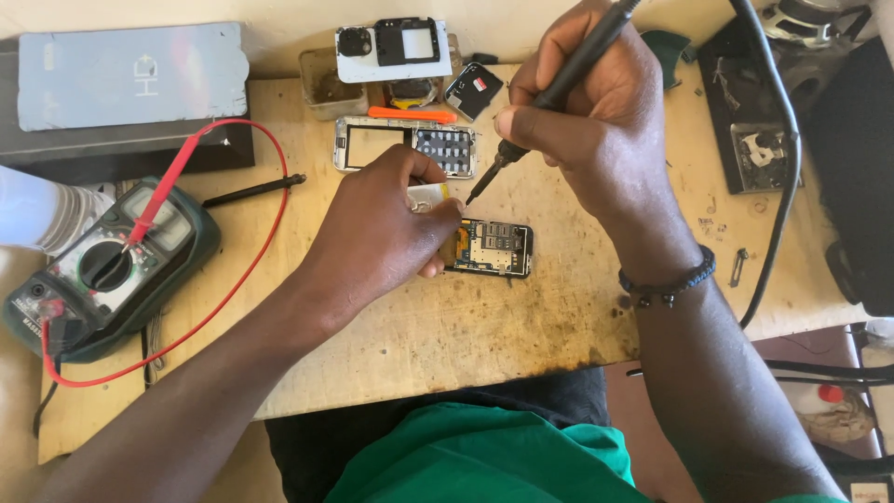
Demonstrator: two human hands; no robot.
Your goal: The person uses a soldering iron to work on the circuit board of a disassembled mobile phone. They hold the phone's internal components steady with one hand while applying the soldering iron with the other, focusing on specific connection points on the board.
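At frame centre the left hand [386,224] pins the opened phone board [489,248] flat on the worktop [521,326], fingers closed on its left end. The board's long axis runs left-right. Upper right, the right hand [587,112] grips a soldering iron [549,93], fingers clamped, tip slanting down-left toward the board's upper-left corner.

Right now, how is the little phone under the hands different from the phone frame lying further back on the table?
The opened phone shows its circuit board and metal slots, while the phone frame shows an empty window and a keypad grid. The left hand pins the opened phone down; nothing touches the phone frame. The opened phone looks dark, the phone frame silvery. Both lie flat on the wooden table, casings off.
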